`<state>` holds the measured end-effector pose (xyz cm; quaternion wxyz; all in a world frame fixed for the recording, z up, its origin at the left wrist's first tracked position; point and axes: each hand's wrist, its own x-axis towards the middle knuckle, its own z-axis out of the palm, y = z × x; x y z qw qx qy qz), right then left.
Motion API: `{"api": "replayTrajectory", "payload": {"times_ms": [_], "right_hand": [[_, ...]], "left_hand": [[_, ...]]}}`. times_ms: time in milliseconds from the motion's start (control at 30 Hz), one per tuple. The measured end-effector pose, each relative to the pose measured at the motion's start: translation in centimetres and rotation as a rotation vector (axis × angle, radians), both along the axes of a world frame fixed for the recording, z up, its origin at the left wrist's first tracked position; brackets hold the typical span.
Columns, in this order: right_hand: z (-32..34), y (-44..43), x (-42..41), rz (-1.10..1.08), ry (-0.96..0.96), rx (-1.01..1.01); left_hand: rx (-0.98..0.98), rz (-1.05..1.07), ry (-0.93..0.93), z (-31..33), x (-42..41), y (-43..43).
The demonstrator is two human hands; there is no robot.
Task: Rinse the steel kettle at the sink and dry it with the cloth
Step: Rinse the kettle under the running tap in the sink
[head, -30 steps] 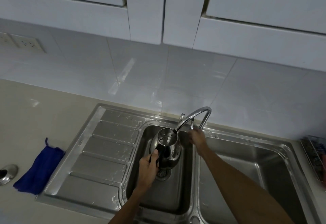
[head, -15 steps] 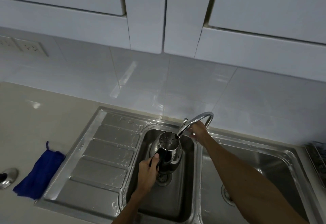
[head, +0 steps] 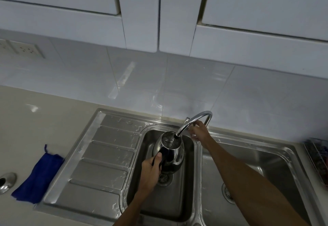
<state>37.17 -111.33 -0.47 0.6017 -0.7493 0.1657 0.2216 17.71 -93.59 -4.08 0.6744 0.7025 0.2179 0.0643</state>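
Observation:
The steel kettle (head: 171, 152), lid off, hangs upright in the left sink basin (head: 188, 181) with its mouth under the curved tap spout (head: 193, 121). Water stands in the kettle's opening. My left hand (head: 150, 170) grips the kettle's dark handle from the near side. My right hand (head: 198, 130) reaches to the tap's base behind the spout, fingers at the lever. The blue cloth (head: 38, 176) lies crumpled on the counter left of the drainboard.
A wet ribbed drainboard (head: 104, 156) lies between cloth and basin. The right basin (head: 266, 158) holds only its drain. A steel lid (head: 6, 182) rests at the far left edge. A rack (head: 317, 156) sits at far right. White wall cabinets overhang.
My right hand has shifted from the front of the tap to behind the spout at its base. The kettle stays under the spout, with water now showing in its opening.

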Motion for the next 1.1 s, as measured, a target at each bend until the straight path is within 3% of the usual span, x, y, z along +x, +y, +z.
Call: {"api": "replayTrajectory", "payload": {"times_ms": [600, 767, 833, 933, 1100], "right_hand": [[-1.0, -1.2, -2.8, 0.023, -0.114, -0.029], [-2.6, 0.1, -5.4, -0.212, -0.325, -0.366], [-3.5, 1.0, -6.5, -0.108, -0.233, -0.341], [-3.3, 3.3, -8.9, 0.142, 0.085, -0.067], [-2.4, 8.1, -12.4, 0.134, 0.231, 0.166]], "left_hand": [[-0.017, -0.01, -0.004, -0.1, -0.5, -0.8], [0.039, 0.035, 0.014, -0.4, -2.4, -0.2], [0.044, 0.054, 0.027, -0.5, -3.4, 0.3], [0.033, 0.066, 0.043, -1.0, -5.3, 1.6], [0.065, 0.173, 0.065, 0.9, -8.9, 3.2]]}}
